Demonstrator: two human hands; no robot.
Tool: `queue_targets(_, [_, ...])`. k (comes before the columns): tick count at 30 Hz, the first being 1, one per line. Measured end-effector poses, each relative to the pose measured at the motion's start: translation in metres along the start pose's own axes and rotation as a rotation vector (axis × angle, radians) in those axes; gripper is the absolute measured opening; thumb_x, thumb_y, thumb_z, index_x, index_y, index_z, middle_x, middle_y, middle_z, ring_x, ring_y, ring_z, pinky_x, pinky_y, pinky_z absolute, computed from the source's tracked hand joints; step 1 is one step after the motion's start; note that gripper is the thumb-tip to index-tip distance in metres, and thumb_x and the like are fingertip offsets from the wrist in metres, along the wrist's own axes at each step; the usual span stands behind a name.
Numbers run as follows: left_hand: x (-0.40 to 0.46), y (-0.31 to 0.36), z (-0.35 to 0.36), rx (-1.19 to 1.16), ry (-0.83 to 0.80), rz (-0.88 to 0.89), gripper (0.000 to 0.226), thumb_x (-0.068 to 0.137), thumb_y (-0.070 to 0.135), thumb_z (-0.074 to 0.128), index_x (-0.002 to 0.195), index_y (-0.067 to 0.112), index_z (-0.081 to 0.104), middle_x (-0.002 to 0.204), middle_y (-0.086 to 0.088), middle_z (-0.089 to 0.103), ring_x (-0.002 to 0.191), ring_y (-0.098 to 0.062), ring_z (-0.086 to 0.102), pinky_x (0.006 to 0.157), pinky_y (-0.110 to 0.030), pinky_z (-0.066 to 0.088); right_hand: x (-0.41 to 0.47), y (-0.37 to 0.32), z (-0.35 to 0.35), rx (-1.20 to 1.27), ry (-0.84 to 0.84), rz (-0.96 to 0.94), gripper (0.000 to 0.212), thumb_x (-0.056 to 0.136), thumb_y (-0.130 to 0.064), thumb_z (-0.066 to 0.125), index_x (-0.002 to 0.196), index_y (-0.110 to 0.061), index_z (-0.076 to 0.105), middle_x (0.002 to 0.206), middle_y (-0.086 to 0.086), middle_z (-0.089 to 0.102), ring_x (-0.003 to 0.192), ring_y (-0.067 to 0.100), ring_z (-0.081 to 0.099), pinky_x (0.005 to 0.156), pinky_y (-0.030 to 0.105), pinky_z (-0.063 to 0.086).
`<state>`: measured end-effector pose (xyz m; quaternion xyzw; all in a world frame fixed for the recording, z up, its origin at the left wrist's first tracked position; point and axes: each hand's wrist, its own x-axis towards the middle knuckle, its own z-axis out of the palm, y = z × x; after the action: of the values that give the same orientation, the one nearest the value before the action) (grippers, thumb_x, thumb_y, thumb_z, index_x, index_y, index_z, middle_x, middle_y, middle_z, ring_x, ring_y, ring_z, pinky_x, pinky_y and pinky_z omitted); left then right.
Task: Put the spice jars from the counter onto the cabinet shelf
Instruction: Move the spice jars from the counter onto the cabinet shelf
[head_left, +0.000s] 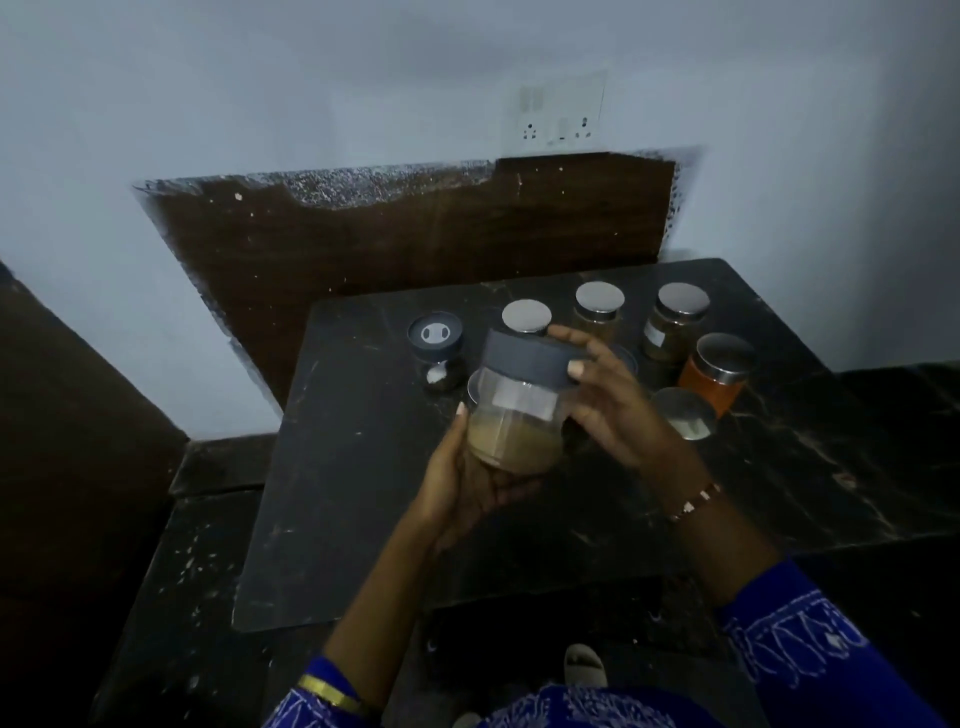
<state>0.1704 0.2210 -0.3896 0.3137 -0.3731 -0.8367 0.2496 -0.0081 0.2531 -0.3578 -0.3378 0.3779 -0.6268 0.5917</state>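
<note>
while i hold the grey-lidded jar (517, 410) lifted over the middle of the desk (363, 467), my left hand (467, 478) cups its base from seven o'clock and my right hand (608, 405) curls round the lid from three o'clock. it looks like smooth clear glass or plastic, under half full of tan powder, so i judge it light, rigid and a bit slippery. gripping low on the body seems safer than trusting the lid. the other jars stand from eleven to three o'clock, the orange jar (714, 382) at two. no cabinet shelf shows.
</note>
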Motion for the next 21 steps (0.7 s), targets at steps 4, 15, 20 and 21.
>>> queue_targets(4, [0.011, 0.026, 0.028, -0.032, 0.050, 0.146, 0.064, 0.081, 0.052, 0.037, 0.132, 0.014, 0.044, 0.126, -0.017, 0.059, 0.108, -0.028, 0.062, 0.094, -0.041, 0.048, 0.015, -0.020, 0.018, -0.053, 0.245, -0.176, 0.020, 0.083, -0.031, 0.064, 0.098, -0.021, 0.055, 0.101, 0.000, 0.065, 0.097, 0.017, 0.065, 0.081, 0.035, 0.056])
queue_targets(15, [0.049, 0.068, 0.100, 0.332, 0.447, 0.830, 0.015, 0.094, 0.011, 0.048, 0.106, 0.005, 0.055, 0.087, 0.006, 0.060, 0.071, 0.014, 0.060, 0.063, -0.005, 0.047, 0.049, -0.070, 0.008, 0.123, 0.285, -0.229, 0.043, 0.095, -0.037, 0.040, 0.125, -0.009, 0.054, 0.111, 0.010, 0.066, 0.102, 0.023, 0.063, 0.079, 0.033, 0.054])
queue_targets(20, [0.066, 0.084, 0.126, 0.303, 0.296, 0.839, 0.031, 0.084, 0.027, 0.057, 0.113, 0.017, 0.054, 0.101, 0.007, 0.064, 0.093, -0.002, 0.062, 0.080, -0.019, 0.053, 0.061, -0.094, -0.009, 0.230, 0.162, -0.251, 0.042, 0.096, -0.042, 0.032, 0.105, -0.014, 0.063, 0.092, 0.006, 0.073, 0.087, 0.019, 0.069, 0.073, 0.031, 0.056])
queue_targets(21, [0.071, 0.087, 0.129, 0.309, 0.254, 0.817, 0.032, 0.084, 0.032, 0.059, 0.114, 0.023, 0.055, 0.106, 0.008, 0.065, 0.099, -0.005, 0.062, 0.084, -0.021, 0.053, 0.063, -0.098, -0.010, 0.221, 0.150, -0.259, 0.043, 0.097, -0.042, 0.030, 0.102, -0.016, 0.063, 0.087, 0.005, 0.074, 0.083, 0.017, 0.070, 0.070, 0.029, 0.057])
